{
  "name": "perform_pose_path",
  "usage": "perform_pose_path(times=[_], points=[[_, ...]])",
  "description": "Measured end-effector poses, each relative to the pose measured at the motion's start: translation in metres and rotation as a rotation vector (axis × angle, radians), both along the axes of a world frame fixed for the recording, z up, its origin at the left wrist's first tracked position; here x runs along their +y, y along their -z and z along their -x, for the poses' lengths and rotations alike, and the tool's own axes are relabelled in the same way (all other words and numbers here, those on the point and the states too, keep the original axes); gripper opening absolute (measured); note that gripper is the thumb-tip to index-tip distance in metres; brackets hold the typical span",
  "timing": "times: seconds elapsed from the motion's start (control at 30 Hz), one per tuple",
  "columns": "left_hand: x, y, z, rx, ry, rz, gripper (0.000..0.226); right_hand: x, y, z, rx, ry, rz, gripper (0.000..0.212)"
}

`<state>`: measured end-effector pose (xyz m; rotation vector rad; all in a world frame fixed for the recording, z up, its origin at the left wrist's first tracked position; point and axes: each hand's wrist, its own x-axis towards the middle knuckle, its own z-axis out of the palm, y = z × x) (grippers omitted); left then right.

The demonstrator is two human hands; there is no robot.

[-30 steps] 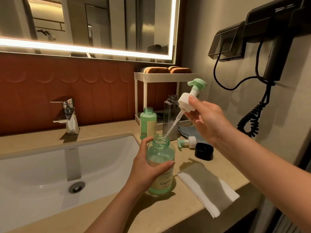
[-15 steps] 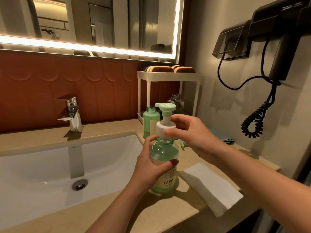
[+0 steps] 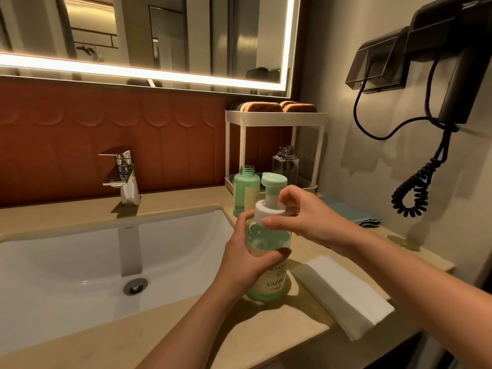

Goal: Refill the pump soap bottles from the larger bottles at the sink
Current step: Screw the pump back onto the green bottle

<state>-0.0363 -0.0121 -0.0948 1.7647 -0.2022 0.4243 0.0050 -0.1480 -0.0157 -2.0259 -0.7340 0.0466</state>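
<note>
A green pump soap bottle [image 3: 269, 283] stands on the counter to the right of the sink [image 3: 80, 262]. My left hand [image 3: 245, 258] is wrapped around its body. The white and green pump head [image 3: 271, 201] sits on the bottle's neck, and my right hand [image 3: 303, 219] grips its white collar. Behind them stands an uncapped green bottle [image 3: 246, 193], and farther back an uncapped clear bottle [image 3: 285, 165].
A folded white towel [image 3: 343, 294] lies on the counter at the right. A white two-tier rack [image 3: 274, 145] with sponges stands in the corner. A chrome tap [image 3: 122, 177] rises behind the basin. A black hairdryer [image 3: 458, 70] with coiled cord hangs on the right wall.
My right hand brought the pump head down from above, its tube into the bottle, and now holds the collar on the neck. My left hand kept hold of the bottle.
</note>
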Motion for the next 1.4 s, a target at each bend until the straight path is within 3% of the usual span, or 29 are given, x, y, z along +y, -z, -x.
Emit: perform_pose_path(times=[0.17, 0.4, 0.53, 0.63, 0.8, 0.93, 1.0, 1.1, 1.27, 1.4], points=[[-0.001, 0.002, 0.0, 0.001, -0.019, -0.009, 0.073, 0.01, -0.003, -0.006, 0.145, -0.155, -0.032, 0.078], [0.0, 0.003, -0.001, 0.014, -0.009, 0.008, 0.072, 0.012, -0.004, -0.017, 0.352, -0.321, -0.179, 0.054], [0.0, 0.005, -0.001, 0.013, -0.009, 0.003, 0.078, 0.006, 0.0, -0.015, 0.321, -0.391, -0.141, 0.04], [0.0, 0.005, -0.001, 0.007, -0.015, 0.001, 0.083, 0.005, 0.0, -0.014, 0.25, -0.314, -0.164, 0.036], [-0.001, 0.003, 0.0, -0.005, -0.035, -0.014, 0.077, 0.02, -0.005, -0.008, 0.124, -0.159, -0.165, 0.006], [0.0, 0.005, -0.002, 0.003, -0.031, -0.016, 0.074, 0.034, 0.001, -0.006, 0.13, -0.076, -0.185, 0.009], [0.0, 0.005, -0.002, -0.001, -0.031, -0.021, 0.075, 0.032, 0.003, -0.004, 0.122, -0.108, -0.191, 0.008], [-0.001, 0.005, -0.002, -0.007, -0.029, -0.02, 0.079, 0.021, 0.006, -0.001, 0.124, -0.17, -0.138, 0.025], [-0.002, 0.004, -0.001, -0.002, -0.03, -0.033, 0.078, 0.004, 0.012, -0.002, 0.274, -0.274, -0.21, 0.027], [-0.002, 0.004, -0.001, 0.004, -0.034, -0.037, 0.076, 0.003, 0.008, -0.001, 0.158, -0.208, -0.205, 0.026]])
